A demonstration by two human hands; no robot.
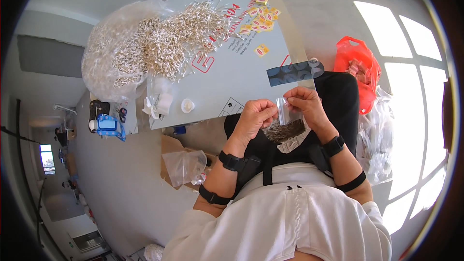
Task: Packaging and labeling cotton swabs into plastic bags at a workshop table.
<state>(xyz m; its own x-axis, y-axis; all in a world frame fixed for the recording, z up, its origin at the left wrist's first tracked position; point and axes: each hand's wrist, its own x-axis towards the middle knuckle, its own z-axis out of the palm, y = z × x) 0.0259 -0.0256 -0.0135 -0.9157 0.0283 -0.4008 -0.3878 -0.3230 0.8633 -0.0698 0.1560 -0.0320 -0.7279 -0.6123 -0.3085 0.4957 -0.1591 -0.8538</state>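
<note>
In front of my body, a small clear zip bag (288, 118) is stretched between my two hands. My left hand (254, 120) pinches the bag's left side with thumb and forefinger. On the opposite side, my right hand (310, 110) pinches its upper right edge. Under the zip bag, a clear pack with dark brown contents (285, 132) lies at my lap; what fills it is too small to tell. Farther off on the table lies a large heap of cotton swabs (169, 43), partly spilling out of a big clear plastic bag (108, 51).
Small yellow-and-white packets (261, 19) lie at the table's (217, 87) far right. A dark patterned strip (290, 73) crosses its right edge. A white roll (188, 105) sits near the front. An open carton (169, 164) stands below; a red bag (357, 68) is at right.
</note>
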